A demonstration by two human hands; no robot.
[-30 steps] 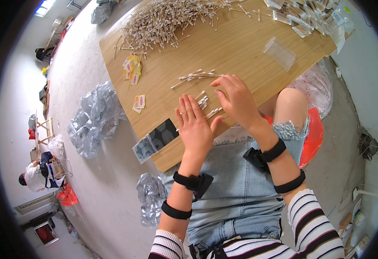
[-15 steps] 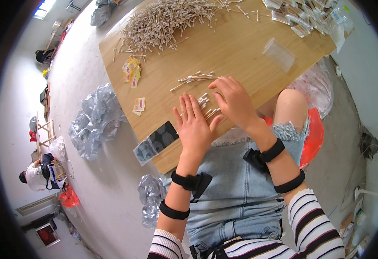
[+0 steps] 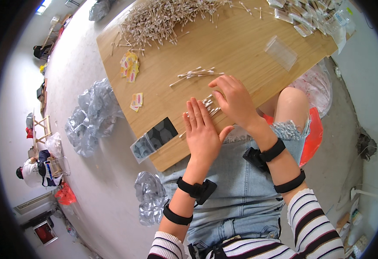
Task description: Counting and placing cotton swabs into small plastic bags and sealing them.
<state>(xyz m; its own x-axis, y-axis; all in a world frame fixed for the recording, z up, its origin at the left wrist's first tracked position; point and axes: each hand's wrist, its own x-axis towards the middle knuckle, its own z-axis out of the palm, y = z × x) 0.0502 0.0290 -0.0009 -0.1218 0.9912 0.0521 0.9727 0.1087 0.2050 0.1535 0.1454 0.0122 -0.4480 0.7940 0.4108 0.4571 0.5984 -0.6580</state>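
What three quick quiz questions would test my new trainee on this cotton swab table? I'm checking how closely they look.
1. True or false: the left hand lies flat, fingers together, on the wooden board.
2. What lies between the two hands? A) a small bunch of cotton swabs B) scissors C) a cup
3. Where is the big swab heap: near or far edge of the board?

Key: 1 true; 2 A; 3 far edge, beyond the right hand.
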